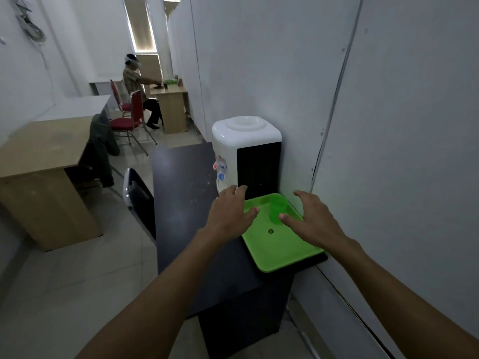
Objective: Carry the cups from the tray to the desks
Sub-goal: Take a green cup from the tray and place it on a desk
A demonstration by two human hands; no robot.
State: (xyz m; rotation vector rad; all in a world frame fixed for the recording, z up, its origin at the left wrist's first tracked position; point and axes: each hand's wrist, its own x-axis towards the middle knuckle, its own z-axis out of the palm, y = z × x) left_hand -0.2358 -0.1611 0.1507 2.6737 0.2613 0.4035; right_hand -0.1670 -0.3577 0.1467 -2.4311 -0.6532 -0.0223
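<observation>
A green tray lies on the near right corner of a dark table, against the wall. One translucent green cup stands upright at the tray's far end. My left hand hovers open over the tray's left edge, apart from the cup. My right hand is open just right of the cup, its thumb tip at the cup's lower side. Neither hand holds anything.
A white water dispenser stands on the table behind the tray. A dark chair is at the table's left. Wooden desks lie to the left and far back, where a person sits among red chairs.
</observation>
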